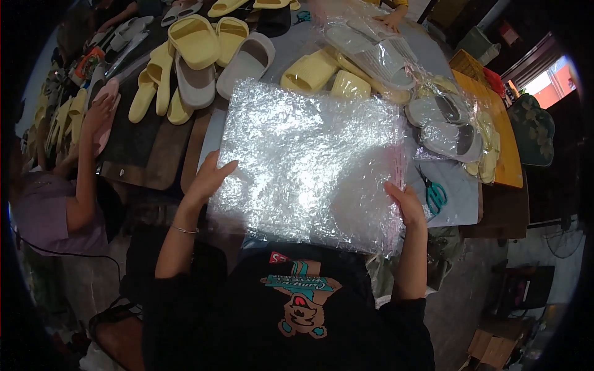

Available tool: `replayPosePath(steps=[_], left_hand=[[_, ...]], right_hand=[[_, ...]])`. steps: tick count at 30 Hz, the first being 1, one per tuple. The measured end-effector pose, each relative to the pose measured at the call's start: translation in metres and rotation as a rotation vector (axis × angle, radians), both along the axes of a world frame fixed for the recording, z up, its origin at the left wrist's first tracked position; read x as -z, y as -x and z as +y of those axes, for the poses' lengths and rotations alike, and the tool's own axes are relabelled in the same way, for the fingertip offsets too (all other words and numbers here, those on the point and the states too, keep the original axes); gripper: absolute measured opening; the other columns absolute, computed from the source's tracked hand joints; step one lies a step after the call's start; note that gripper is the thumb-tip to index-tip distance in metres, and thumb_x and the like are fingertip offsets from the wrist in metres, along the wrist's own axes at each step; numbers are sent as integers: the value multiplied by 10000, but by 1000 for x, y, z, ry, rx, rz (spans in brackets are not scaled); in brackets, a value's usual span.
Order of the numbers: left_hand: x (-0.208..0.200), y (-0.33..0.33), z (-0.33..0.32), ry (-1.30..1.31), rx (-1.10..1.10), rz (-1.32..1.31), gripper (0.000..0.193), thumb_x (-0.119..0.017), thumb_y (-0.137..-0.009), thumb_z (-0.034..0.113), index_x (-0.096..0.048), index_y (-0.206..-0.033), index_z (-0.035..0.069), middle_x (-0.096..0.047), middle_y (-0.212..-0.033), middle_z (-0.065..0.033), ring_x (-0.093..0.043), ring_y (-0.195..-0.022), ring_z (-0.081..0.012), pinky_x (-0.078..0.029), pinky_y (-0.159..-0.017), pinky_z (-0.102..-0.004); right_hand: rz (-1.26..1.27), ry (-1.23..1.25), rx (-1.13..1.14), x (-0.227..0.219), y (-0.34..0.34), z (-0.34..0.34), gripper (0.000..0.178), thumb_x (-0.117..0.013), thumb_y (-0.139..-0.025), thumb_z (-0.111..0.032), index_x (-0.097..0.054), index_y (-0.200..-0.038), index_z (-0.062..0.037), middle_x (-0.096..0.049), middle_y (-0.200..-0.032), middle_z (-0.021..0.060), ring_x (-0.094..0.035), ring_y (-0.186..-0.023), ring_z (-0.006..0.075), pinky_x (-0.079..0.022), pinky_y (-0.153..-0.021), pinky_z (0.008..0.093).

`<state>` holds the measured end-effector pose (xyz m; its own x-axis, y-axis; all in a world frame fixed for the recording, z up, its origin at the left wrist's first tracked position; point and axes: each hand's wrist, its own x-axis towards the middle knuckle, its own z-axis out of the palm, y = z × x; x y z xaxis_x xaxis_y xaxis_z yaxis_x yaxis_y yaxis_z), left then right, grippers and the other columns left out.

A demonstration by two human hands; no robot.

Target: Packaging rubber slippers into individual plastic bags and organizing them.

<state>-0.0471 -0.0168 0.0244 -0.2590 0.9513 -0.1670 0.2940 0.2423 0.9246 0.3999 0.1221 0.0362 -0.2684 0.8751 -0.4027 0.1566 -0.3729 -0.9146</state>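
Clear plastic bag [297, 161] between left hand [207, 180], pinching its left edge, and right hand [408, 205], pinching right edge.

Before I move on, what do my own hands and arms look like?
Both the left hand and right hand are ungloved. A thin, silvery bangle circles the left wrist; none shows on the right. Black short sleeves leave both forearms uncovered.
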Motion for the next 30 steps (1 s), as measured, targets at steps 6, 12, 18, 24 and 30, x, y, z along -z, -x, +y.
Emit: replayPosePath(steps=[6,12,18,24,30], left_hand=[[-27,-21,8,81,-91,-480,465,-545,-920,195,-408,-1275,-72,-549,-1182,-182,-575,-1048,-236,-462,-917,-324],[-14,-1,15,86,13,-891,383,-478,-944,180,-462,-1209,-96,-601,-1109,-199,-652,-941,-268,-570,-778,-374],[0,-8,27,150,57,-818,380,-510,-931,177,-472,-1234,-50,-611,-1093,-161,-644,-951,-253,-548,-796,-352],[-24,-37,-19,-222,9,-246,336,-559,-919,136,-516,-1214,-18,-608,-1061,-39,-566,-940,-102,-459,-827,-248],[-113,-34,-6,-439,35,-207,318,-613,-907,187,-554,-1165,12,-604,-972,13,-535,-841,-51,-440,-754,-207]], right_hand=[[212,204,57,7,-6,10,420,-661,-858,-265,-567,-1139,32,-624,-994,53,-573,-851,116,-454,-743,249],[-194,-220,36,-1,-7,-5,347,-661,-845,-271,-607,-1081,-22,-638,-893,38,-581,-729,127,-458,-662,234],[332,277,49,4,5,11,347,-666,-833,-231,-592,-1057,24,-657,-892,69,-648,-743,181,-530,-662,286],[-79,-165,12,-11,-13,-26,229,-698,-787,-94,-625,-985,-3,-631,-847,58,-603,-762,143,-487,-691,275],[76,-525,110,-84,-5,-38,215,-731,-787,-111,-629,-948,-12,-589,-823,-4,-537,-750,89,-439,-695,247]])
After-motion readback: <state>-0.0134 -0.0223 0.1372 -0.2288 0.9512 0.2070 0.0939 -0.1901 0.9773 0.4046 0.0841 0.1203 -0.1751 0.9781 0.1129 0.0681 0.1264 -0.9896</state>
